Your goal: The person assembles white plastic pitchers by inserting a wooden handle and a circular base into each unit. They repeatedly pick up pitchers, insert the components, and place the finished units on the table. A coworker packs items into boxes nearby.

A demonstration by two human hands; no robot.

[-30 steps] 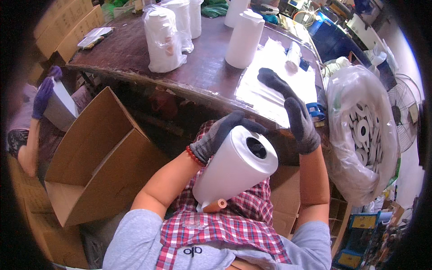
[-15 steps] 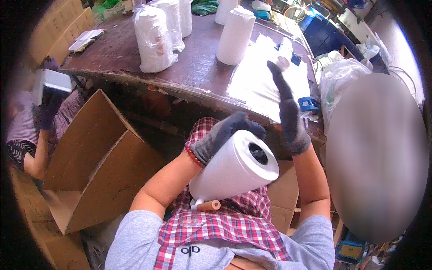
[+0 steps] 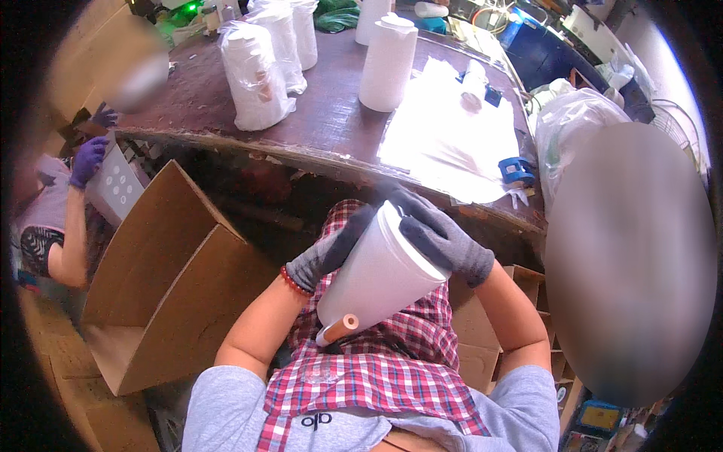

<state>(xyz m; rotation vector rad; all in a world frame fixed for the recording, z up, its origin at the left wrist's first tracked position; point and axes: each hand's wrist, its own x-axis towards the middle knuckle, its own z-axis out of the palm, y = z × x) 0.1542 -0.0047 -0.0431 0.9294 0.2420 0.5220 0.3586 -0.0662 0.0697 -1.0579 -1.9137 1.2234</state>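
Observation:
A white jug [image 3: 369,282] lies tilted across my lap, its wide end facing up and to the right. A tan, wood-like handle [image 3: 341,329] sticks out near its lower end. My left hand [image 3: 331,252], in a dark grey glove, is closed against the jug's upper left side. Over the rim of the wide end bends my gloved right hand [image 3: 444,237], its fingers closed on the edge and slightly blurred at the tips. The hand covers most of the opening, so its inside is hidden.
On the dark table [image 3: 324,98] stand wrapped white jugs [image 3: 256,79], an unwrapped one [image 3: 388,64], white sheets [image 3: 444,135] and a blue tape dispenser [image 3: 516,172]. An open cardboard box [image 3: 158,279] is at left. Beyond it, a co-worker's purple-gloved hand [image 3: 89,160] touches a pale box [image 3: 119,184].
My right hand has come down from its raised position onto the jug's wide end. The jug has turned slightly, its handle shifting left and up. The co-worker's hands and box have moved.

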